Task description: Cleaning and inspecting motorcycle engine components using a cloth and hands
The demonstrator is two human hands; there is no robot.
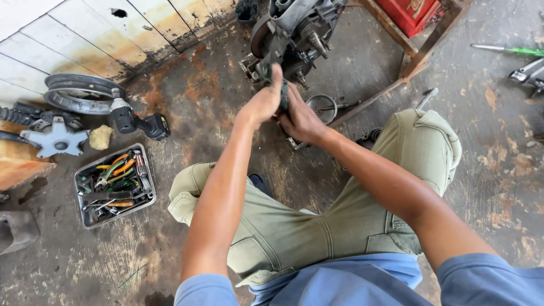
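tool tray (85,218) sits far left on the floor. left hand (265,102) and right hand (300,120) both clamp fingers round a small dark part (283,97) right below the engine block (294,28). looks stiff, greasy, probably slippery, so grip it by the body

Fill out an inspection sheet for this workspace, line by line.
Surface: stained, rusty-looking concrete floor; the person sits on it.
Job's things: greasy engine assembly in front of the hands; a small dark part gripped between them.
Clutter: metal tray of hand tools, cordless power tool, metal ring, star-shaped part, round metal cover.
Grippers: left hand and right hand clasped together on the dark part.
Cables: nothing seen.
Surroundings: white tiled wall, red crate in a metal frame, green-handled screwdriver.
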